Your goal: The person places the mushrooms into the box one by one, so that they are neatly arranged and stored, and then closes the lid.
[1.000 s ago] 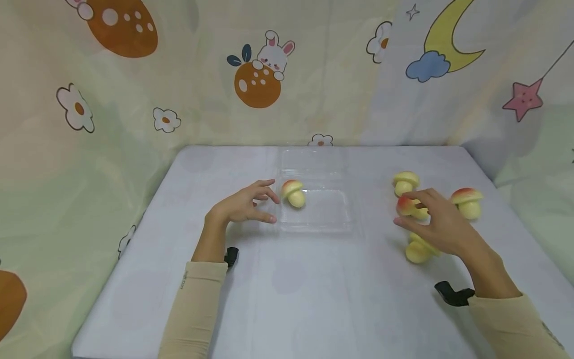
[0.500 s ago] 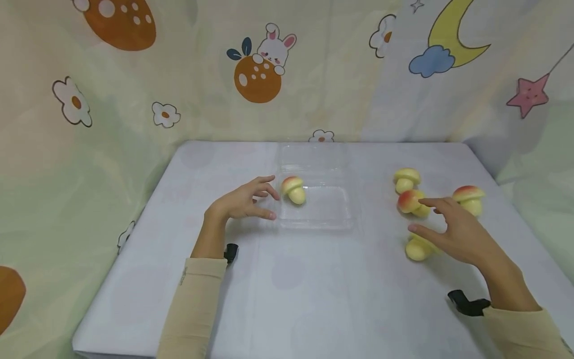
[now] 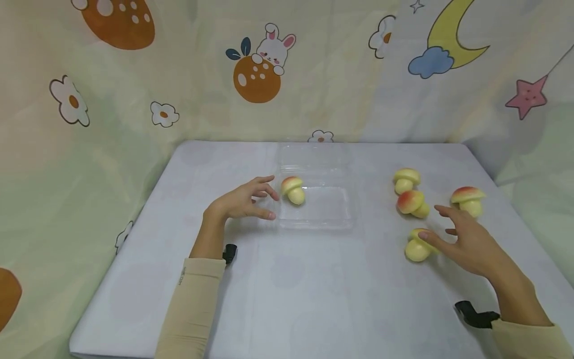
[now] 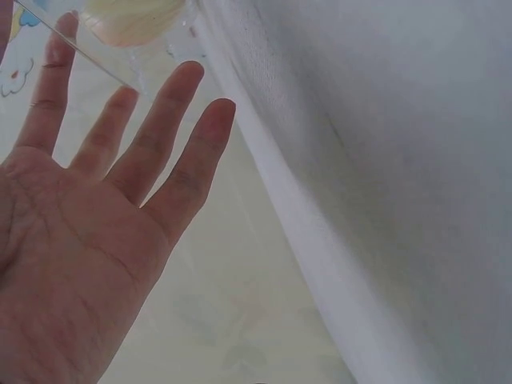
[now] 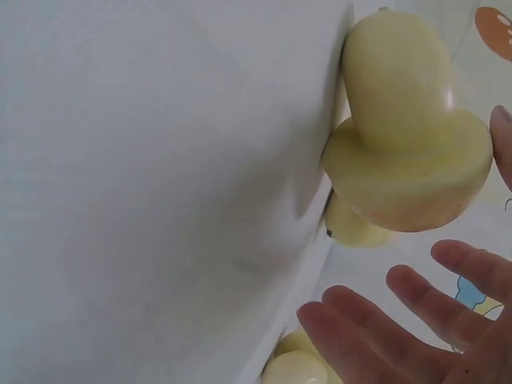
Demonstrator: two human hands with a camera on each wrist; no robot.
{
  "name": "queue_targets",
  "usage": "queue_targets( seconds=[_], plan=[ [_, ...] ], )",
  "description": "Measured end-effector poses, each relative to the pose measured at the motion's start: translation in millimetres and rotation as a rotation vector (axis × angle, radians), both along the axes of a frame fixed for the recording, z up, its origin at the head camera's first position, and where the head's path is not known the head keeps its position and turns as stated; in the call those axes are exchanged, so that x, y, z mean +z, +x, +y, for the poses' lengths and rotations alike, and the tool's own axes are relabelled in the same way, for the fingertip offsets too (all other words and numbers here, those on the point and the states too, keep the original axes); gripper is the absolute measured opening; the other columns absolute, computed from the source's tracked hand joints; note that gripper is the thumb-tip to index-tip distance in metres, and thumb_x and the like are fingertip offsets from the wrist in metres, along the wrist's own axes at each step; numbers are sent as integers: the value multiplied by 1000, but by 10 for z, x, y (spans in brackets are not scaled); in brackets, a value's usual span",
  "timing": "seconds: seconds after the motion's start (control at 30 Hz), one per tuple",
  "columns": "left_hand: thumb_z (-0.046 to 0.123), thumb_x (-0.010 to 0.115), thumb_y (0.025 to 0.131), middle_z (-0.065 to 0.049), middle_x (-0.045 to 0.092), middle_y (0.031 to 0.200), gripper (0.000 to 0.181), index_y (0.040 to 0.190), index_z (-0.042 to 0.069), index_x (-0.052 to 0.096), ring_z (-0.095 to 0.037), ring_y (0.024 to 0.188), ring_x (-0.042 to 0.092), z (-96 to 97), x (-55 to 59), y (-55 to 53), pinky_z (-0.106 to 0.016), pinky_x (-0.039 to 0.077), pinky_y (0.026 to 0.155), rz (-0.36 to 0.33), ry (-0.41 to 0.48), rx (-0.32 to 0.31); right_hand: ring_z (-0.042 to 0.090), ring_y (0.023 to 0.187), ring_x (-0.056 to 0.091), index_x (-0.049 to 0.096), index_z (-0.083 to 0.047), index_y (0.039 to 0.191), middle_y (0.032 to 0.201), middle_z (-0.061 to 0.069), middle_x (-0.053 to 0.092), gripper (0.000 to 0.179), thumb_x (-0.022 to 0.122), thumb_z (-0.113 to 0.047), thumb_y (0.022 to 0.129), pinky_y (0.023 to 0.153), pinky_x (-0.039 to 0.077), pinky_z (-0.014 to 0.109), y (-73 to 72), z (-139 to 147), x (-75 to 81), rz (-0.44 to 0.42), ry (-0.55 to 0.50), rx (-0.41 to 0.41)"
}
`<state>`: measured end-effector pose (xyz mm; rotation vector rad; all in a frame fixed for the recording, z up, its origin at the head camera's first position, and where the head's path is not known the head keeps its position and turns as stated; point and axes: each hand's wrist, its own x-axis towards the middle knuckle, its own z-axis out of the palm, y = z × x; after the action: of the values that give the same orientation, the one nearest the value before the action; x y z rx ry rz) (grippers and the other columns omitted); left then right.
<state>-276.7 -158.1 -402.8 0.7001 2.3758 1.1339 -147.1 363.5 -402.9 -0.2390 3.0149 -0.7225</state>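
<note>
A toy mushroom (image 3: 417, 251), pale yellow with a reddish cap, lies at the near end of the group on the right. Over its right side reaches my right hand (image 3: 471, 245), thumb and fingers spread around the cap without closing on it. The right wrist view shows that mushroom (image 5: 404, 120) large, with fingers (image 5: 440, 308) apart from it; whether the thumb touches is unclear. Beside a clear plastic box (image 3: 327, 209) my left hand (image 3: 239, 202) hovers with loosely spread fingers and holds nothing. One mushroom (image 3: 293, 191) lies in the box's left part.
Other toy mushrooms sit beyond my right hand: a red-capped one (image 3: 410, 203), a yellow one (image 3: 406, 180) behind it, and another (image 3: 468, 200) to the right. The box's clear lid (image 3: 314, 157) lies folded back. A patterned cloth (image 3: 202, 75) hangs behind the white table (image 3: 287, 299).
My right hand has drawn back from the red-capped mushroom toward the nearest one, moving right and closer to me. My left hand keeps its place by the box.
</note>
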Motion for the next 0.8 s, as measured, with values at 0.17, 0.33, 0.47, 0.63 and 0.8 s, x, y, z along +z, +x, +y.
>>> queue_targets(
  seconds=[0.17,0.33,0.47,0.63,0.8],
  plan=[
    [36,90,81,1,17,172,55,126,12,68,-36,145,45,-15,1,8,-53,34,121,-5,9,8,56,107,65,29,7,155,150,37,39,87,68,-47,98,85,53,68,0,-5,-6,-33,-2,6],
    [36,90,81,2,16,172,56,127,14,67,-35,146,43,-23,-14,18,-54,33,121,-9,2,11,52,102,69,30,7,154,146,38,42,86,67,-48,99,81,57,63,25,-36,-12,-58,-4,7],
    [37,89,82,2,16,172,54,126,14,67,-36,145,44,-33,-20,25,-55,33,121,-4,2,11,50,100,70,30,7,154,144,38,43,87,67,-49,98,79,58,61,27,-47,-20,-71,0,9],
    [36,89,81,2,17,172,54,125,14,67,-35,145,44,-39,-17,33,-55,34,120,-5,5,20,48,99,70,30,6,154,144,35,44,89,67,-52,97,77,59,58,25,-57,-50,-89,4,8],
    [36,89,82,2,17,172,54,126,13,67,-36,145,44,-33,-26,42,-54,34,120,-7,7,11,44,98,72,36,3,152,142,30,50,88,72,-52,94,74,59,49,50,-68,-73,-81,17,13]
  ],
)
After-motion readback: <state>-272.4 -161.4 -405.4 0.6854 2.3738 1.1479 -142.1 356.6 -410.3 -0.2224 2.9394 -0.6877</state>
